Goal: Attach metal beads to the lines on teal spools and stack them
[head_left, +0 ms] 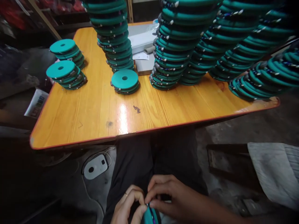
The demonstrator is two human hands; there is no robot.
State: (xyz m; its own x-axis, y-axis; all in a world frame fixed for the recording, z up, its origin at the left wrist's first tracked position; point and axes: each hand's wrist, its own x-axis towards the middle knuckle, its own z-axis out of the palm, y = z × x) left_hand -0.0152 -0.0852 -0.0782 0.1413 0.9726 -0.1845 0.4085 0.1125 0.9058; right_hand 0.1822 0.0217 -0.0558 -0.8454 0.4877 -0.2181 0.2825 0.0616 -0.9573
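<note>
Left hand [127,207]: closed, pinching the rim of the teal disc; a ring [126,194] is worn on one finger.
Right hand [173,196]: closed, gripping the same rim from the opposite side, close against the left hand.
Teal disc [149,216]: held below the table's near edge, above the lap; cut off by the lower frame edge. Dark beads are seen along its rim.
Table [77,121]: wooden, orange-edged, set ahead of the hands.
Tall stacks [178,46]: teal discs, ranged along the table's far side.
Short stacks [66,74]: teal discs, placed at the table's left.
Small stack [124,81]: stood near the table's middle.
Small beads [136,109]: clustered on the table, in front of the small stack.
Box [142,37]: white, placed on the table, among the tall stacks.
</note>
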